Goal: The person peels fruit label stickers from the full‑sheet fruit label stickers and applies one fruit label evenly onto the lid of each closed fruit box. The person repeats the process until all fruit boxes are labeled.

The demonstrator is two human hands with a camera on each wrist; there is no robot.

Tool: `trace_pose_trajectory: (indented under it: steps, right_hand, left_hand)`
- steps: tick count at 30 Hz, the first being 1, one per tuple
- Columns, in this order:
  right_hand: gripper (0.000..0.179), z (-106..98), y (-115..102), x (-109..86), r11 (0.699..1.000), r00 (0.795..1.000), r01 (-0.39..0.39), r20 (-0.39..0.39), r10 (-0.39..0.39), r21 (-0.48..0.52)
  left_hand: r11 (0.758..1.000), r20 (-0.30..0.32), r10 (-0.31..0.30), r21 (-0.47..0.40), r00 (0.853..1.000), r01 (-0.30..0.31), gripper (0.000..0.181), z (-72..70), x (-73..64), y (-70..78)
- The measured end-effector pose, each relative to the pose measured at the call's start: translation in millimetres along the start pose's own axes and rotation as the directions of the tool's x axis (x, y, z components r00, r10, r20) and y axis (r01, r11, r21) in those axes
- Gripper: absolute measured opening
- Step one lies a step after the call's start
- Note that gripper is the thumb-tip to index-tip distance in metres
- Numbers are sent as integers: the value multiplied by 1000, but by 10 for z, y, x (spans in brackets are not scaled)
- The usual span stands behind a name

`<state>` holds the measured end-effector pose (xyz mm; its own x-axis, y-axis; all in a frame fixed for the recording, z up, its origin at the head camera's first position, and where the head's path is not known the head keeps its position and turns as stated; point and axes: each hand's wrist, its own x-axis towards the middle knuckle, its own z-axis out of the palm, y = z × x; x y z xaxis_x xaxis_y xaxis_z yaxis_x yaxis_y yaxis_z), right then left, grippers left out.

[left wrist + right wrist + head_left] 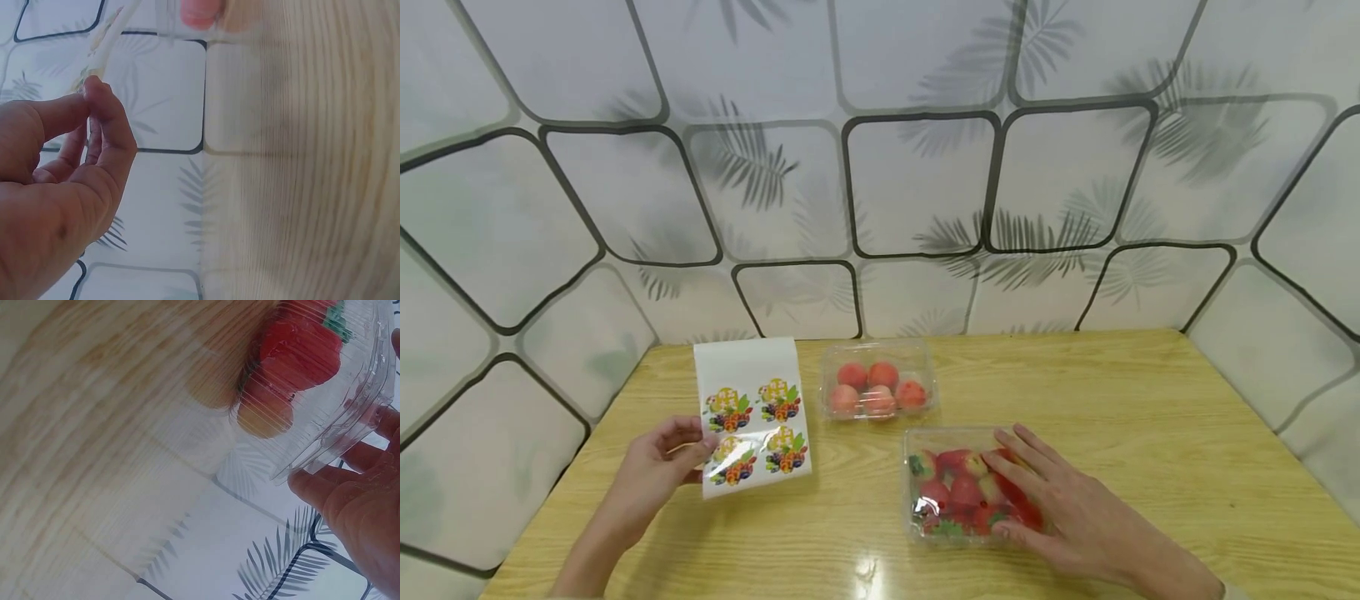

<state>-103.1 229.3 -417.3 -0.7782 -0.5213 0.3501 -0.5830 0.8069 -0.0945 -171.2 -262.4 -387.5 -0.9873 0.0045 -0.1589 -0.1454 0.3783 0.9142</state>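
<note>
My left hand pinches the left edge of a white sheet of stickers between thumb and fingers, holding it raised and tilted. Several round fruit designs with yellow lettering are printed on it. In the left wrist view the sheet is seen nearly edge-on above the fingertips. On the table, a clear plastic clamshell box contains strawberries; its lid is down. My right hand rests on the right part of that lid with extended fingers. The right wrist view shows fingertips touching the lid's edge.
A second clear plastic box with several peach-like fruits stands farther back, right of the sheet. The wooden table meets panels with a leaf and line pattern at the back and both sides.
</note>
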Motion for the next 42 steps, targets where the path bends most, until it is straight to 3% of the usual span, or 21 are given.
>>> trace_pose_trajectory:
  steps: [8, 19, 27, 42]
  right_hand:
    - [68, -17, -3, 0, 1000, 999, -23, 28, 22, 22]
    - [69, -13, -4, -5, 1000, 1000, -18, 20, 18, 16]
    - [69, -10, 2, -12, 1000, 1000, -18, 21, 18, 12]
    - [69, -14, -14, 0, 999, 999, -29, 29, 28, 14]
  left_hand:
    - [997, 34, -15, -72, 999, 17, 33, 178, -55, 82]
    - [990, 136, 38, -143, 990, -18, 27, 500, -179, 253]
    - [979, 216, 61, -206, 974, -16, 26, 736, -217, 278]
    - [967, 311, 116, -254, 943, -35, 32, 937, -256, 299]
